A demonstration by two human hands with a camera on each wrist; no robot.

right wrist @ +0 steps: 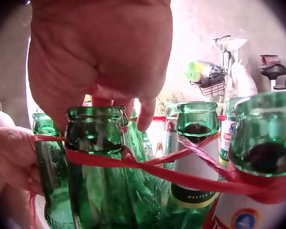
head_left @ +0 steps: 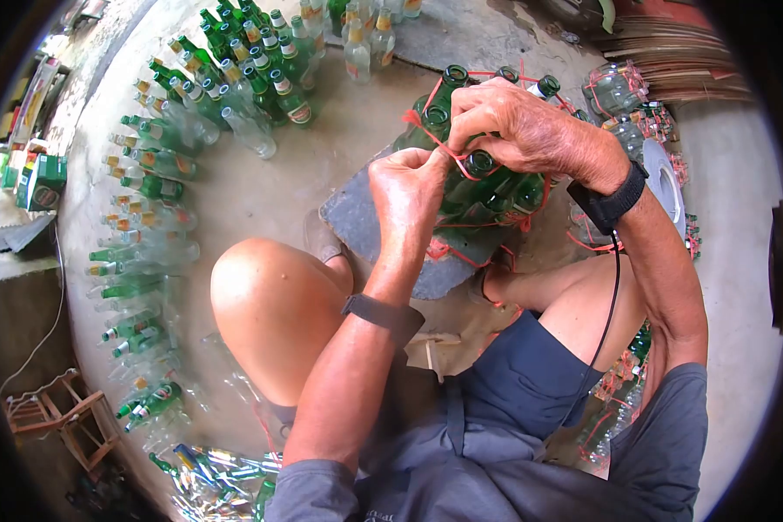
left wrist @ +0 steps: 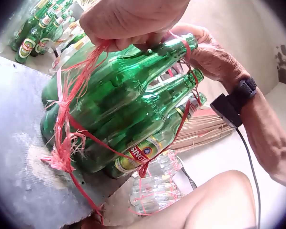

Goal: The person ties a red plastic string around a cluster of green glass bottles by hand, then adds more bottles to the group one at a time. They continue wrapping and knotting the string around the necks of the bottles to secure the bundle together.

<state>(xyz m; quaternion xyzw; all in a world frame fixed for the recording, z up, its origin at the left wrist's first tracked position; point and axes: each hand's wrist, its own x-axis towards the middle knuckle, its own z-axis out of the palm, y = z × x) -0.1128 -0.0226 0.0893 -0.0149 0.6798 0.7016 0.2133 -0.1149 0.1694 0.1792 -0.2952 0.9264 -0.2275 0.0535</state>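
A bundle of green glass beer bottles (left wrist: 124, 100) stands in front of the person, with red plastic twine (left wrist: 63, 129) around its bodies and necks. At the bottle necks, my left hand (head_left: 406, 193) pinches the twine between thumb and forefinger. Close beside it, the right hand (head_left: 526, 126) has its fingers curled over the necks and holds the twine there. Red twine crosses from neck to neck in the right wrist view, just below the bottle mouths (right wrist: 199, 117). The right fingertips are partly hidden behind a bottle neck (right wrist: 96, 131).
Under the bundle is a grey board (head_left: 352, 204), between the person's knees. Loose green and clear bottles (head_left: 261, 78) curve around the left and back of the floor. Tied bundles of clear bottles (head_left: 613, 91) stand at the right, near a stack of thin brown strips (head_left: 674, 56).
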